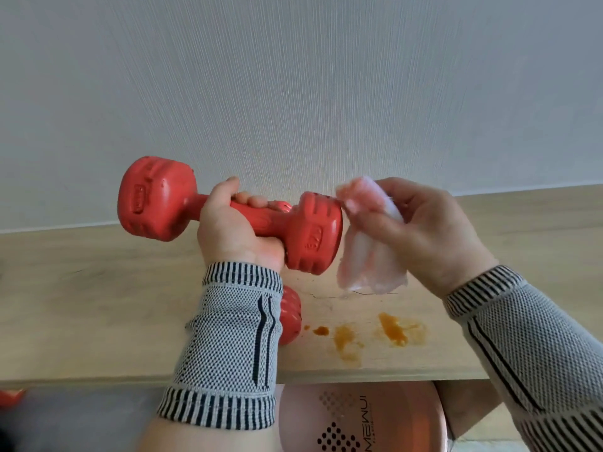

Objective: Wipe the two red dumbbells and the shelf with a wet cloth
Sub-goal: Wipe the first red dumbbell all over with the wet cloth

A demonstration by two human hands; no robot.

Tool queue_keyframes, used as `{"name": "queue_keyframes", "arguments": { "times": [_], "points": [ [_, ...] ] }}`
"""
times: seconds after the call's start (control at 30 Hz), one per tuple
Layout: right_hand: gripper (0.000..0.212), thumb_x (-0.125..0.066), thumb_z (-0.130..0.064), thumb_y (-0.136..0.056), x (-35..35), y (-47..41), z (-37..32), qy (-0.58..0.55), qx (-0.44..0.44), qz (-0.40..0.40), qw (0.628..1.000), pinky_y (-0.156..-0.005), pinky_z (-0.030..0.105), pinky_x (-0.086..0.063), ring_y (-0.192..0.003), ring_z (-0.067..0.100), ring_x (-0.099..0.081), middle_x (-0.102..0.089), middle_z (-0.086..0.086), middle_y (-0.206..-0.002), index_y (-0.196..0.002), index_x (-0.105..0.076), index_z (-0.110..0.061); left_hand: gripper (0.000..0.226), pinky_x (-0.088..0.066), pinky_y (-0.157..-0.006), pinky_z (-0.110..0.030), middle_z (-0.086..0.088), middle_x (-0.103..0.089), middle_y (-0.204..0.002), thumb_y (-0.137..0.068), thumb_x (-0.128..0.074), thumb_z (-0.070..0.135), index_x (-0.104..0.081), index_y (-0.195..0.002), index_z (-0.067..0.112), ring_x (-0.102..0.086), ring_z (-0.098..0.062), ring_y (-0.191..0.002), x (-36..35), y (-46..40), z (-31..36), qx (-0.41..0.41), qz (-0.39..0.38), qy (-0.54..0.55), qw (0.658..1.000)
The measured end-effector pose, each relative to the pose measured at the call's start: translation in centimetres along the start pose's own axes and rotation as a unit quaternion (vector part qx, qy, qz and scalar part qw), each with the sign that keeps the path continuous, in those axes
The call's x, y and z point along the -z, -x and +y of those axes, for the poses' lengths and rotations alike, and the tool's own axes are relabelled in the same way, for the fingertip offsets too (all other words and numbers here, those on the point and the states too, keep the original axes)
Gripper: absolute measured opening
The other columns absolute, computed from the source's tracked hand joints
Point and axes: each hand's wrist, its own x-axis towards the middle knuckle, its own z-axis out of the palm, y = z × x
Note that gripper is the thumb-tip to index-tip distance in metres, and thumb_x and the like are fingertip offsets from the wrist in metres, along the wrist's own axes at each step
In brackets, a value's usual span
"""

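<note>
One dumbbell (228, 210) is gripped by the left hand (238, 230) while the cloth (368, 243), pinched in the right hand (421, 236), is pressed to its right end, the stained shelf (130, 305) and second dumbbell (290, 316) apparently left.

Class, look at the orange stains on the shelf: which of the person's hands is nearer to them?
Right. The right hand, holding the cloth, hangs above the orange stains. The left hand grips the dumbbell farther off, up and to the left.

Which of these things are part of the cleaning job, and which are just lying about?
Part of the job: held dumbbell, second dumbbell, cloth, shelf, orange stains.

Lying about: pink object below the shelf.
</note>
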Motion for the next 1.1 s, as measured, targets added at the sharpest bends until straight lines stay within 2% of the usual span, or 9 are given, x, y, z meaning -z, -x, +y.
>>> {"name": "queue_keyframes", "arguments": {
  "times": [0.03, 0.13, 0.27, 0.4, 0.6, 0.73, 0.87, 0.97, 1.1],
  "points": [
    [0.006, -0.071, -0.020, -0.082, 0.2, -0.1, 0.1, -0.016, -0.007, 0.022, 1.000, -0.066, 0.030, -0.056, -0.073, 0.010, -0.068, -0.072, -0.004, -0.077, -0.088, -0.072, -0.023, 0.031, -0.044, -0.049, -0.022, 0.008, -0.042, -0.051, -0.089, -0.056, 0.012, -0.041, -0.063, 0.019, -0.043, -0.009, -0.039, 0.1, 0.0, 0.1, 0.004, -0.019, 0.006, 1.000],
    [0.011, -0.068, -0.013, -0.083, 0.5, -0.1, -0.2, -0.023, 0.000, 0.051, 0.998, -0.066, 0.032, -0.057, -0.073, 0.012, -0.068, -0.071, -0.003, -0.079, -0.083, -0.071, -0.024, 0.028, -0.042, -0.049, -0.021, 0.010, -0.040, -0.054, -0.087, -0.053, 0.011, -0.040, -0.065, 0.021, -0.040, -0.007, -0.043, 0.3, 0.0, 0.1, 0.009, -0.060, 0.016, 0.998],
    [0.003, -0.071, -0.022, -0.084, 0.0, 0.3, -1.2, 0.052, 0.109, -0.024, 0.992, -0.074, 0.030, -0.056, -0.079, 0.008, -0.068, -0.071, -0.006, -0.083, -0.084, -0.071, -0.019, 0.026, -0.040, -0.050, -0.022, 0.010, -0.037, -0.051, -0.087, -0.050, 0.009, -0.038, -0.067, 0.020, -0.038, -0.007, -0.040, 0.3, -0.1, -0.2, -0.006, -0.078, -0.010, 0.997],
    [0.012, -0.065, -0.025, -0.082, -0.8, 0.4, -1.3, 0.189, 0.233, -0.099, 0.949, -0.079, 0.035, -0.053, -0.091, 0.013, -0.063, -0.065, -0.011, -0.096, -0.088, -0.074, -0.021, 0.028, -0.041, -0.046, -0.021, 0.009, -0.036, -0.049, -0.088, -0.047, 0.006, -0.037, -0.065, 0.019, -0.038, -0.008, -0.037, 0.5, -0.4, -0.3, -0.010, -0.079, -0.035, 0.996],
    [0.024, -0.053, -0.039, -0.083, -0.2, -0.2, -0.9, 0.172, 0.177, -0.075, 0.966, -0.083, 0.036, -0.052, -0.094, 0.009, -0.063, -0.066, -0.013, -0.098, -0.089, -0.075, -0.030, 0.028, -0.038, -0.049, -0.022, 0.008, -0.038, -0.048, -0.087, -0.047, 0.006, -0.038, -0.064, 0.018, -0.037, -0.008, -0.038, 0.5, -0.2, -0.6, -0.027, -0.077, -0.064, 0.995],
    [0.015, -0.062, -0.026, -0.084, -0.6, 0.3, -1.5, 0.168, 0.184, -0.107, 0.962, -0.082, 0.029, -0.052, -0.092, 0.007, -0.063, -0.064, -0.011, -0.097, -0.087, -0.076, -0.026, 0.029, -0.039, -0.047, -0.021, 0.008, -0.037, -0.048, -0.087, -0.047, 0.006, -0.038, -0.063, 0.018, -0.038, -0.009, -0.038, 0.3, -0.3, -0.3, -0.028, -0.076, -0.058, 0.995],
    [0.016, -0.062, -0.022, -0.092, -0.5, -0.3, -0.7, 0.177, 0.127, -0.044, 0.975, -0.079, 0.020, -0.048, -0.087, 0.006, -0.063, -0.063, -0.007, -0.098, -0.091, -0.077, -0.026, 0.027, -0.038, -0.053, -0.025, 0.009, -0.037, -0.050, -0.086, -0.048, 0.007, -0.037, -0.063, 0.019, -0.037, -0.008, -0.038, 0.3, 0.0, -0.6, -0.006, -0.093, -0.054, 0.994],
    [0.018, -0.061, -0.018, -0.092, 0.0, 0.0, -1.0, 0.155, 0.114, -0.078, 0.978, -0.081, 0.009, -0.045, -0.093, 0.001, -0.063, -0.063, -0.009, -0.102, -0.094, -0.075, -0.028, 0.028, -0.038, -0.054, -0.026, 0.008, -0.037, -0.049, -0.085, -0.048, 0.006, -0.037, -0.063, 0.019, -0.037, -0.009, -0.039, 0.1, 0.2, -0.7, -0.016, -0.093, -0.063, 0.994],
    [0.022, -0.058, -0.014, -0.084, -0.1, 0.8, -2.0, 0.129, 0.176, -0.144, 0.965, -0.078, 0.008, -0.045, -0.096, 0.000, -0.063, -0.064, -0.013, -0.098, -0.085, -0.076, -0.027, 0.031, -0.039, -0.048, -0.021, 0.009, -0.036, -0.048, -0.088, -0.046, 0.007, -0.035, -0.062, 0.019, -0.037, -0.009, -0.036, 0.4, -0.1, -0.5, -0.003, -0.075, -0.041, 0.996]
  ]
}}
